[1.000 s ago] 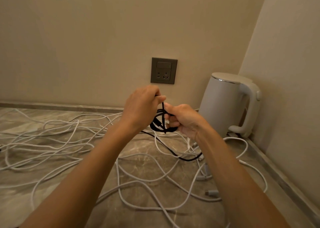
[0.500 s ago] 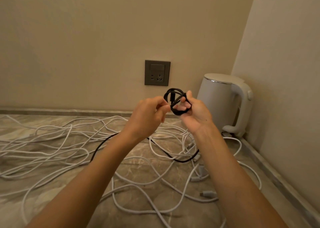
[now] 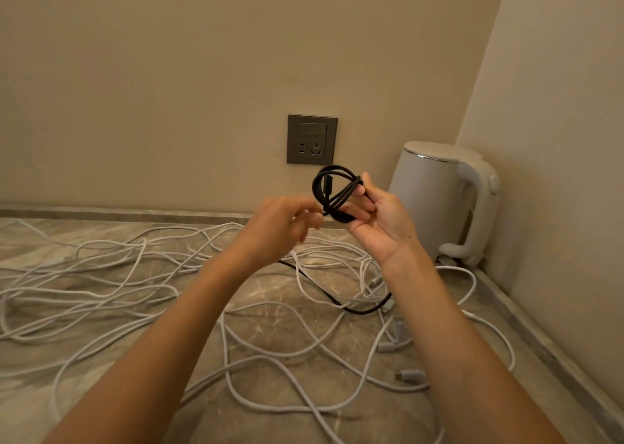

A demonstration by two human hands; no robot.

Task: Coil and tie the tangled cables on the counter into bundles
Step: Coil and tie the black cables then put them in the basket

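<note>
A small coil of black cable (image 3: 332,190) is wound around the fingers of my right hand (image 3: 378,222), raised above the counter with the palm turned up. My left hand (image 3: 283,231) sits just left of it and pinches the black strand where it leaves the coil. The loose tail of the black cable (image 3: 358,308) hangs down and lies across the marble counter (image 3: 280,295). Several white cables (image 3: 111,285) sprawl tangled over the counter, under both forearms.
A white electric kettle (image 3: 442,200) stands in the back right corner, close to my right hand. A grey wall socket (image 3: 311,139) is on the wall behind the coil. Loose white plugs (image 3: 410,374) lie at the right. The side wall borders the counter on the right.
Both hands rose from low over the counter to socket height. The right hand turned palm up with the coil around its fingers; the left hand keeps its pinch on the strand.
</note>
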